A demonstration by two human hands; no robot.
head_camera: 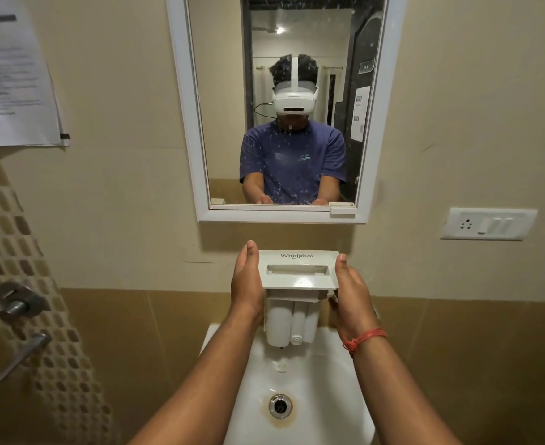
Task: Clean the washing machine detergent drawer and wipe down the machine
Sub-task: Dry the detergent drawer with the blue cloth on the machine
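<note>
A white detergent drawer [298, 274] marked Whirlpool is held upright above a white sink [325, 390], its front panel facing me and its compartments hanging down toward the basin. My left hand [247, 281] holds the drawer's left side, thumb along the panel edge. On the other side my right hand [349, 292] grips the right edge, with a red thread on that wrist. The fingers behind the drawer are hidden. The washing machine is not in view.
The sink drain [280, 405] lies below the drawer. A white-framed mirror [284, 104] hangs on the wall above. A switch and socket plate [488, 223] is at the right, a door latch [19, 300] and handle [23, 354] at the left, a paper notice [14, 78] above them.
</note>
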